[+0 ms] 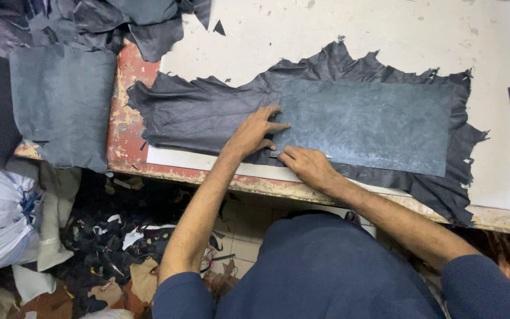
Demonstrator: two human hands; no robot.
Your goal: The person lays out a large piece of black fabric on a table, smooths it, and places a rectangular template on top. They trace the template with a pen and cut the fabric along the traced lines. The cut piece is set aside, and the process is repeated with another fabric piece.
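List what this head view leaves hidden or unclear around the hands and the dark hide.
- Tool in the right hand: only a thin sliver shows; the fingers cover the rest, so its kind is unclear.
- Dark hide under the grey rectangular template: the template covers its middle.
- Left hand: its palm side is pressed down, out of sight.
- Grey sheet at the left: dark scraps overlap its top edge.
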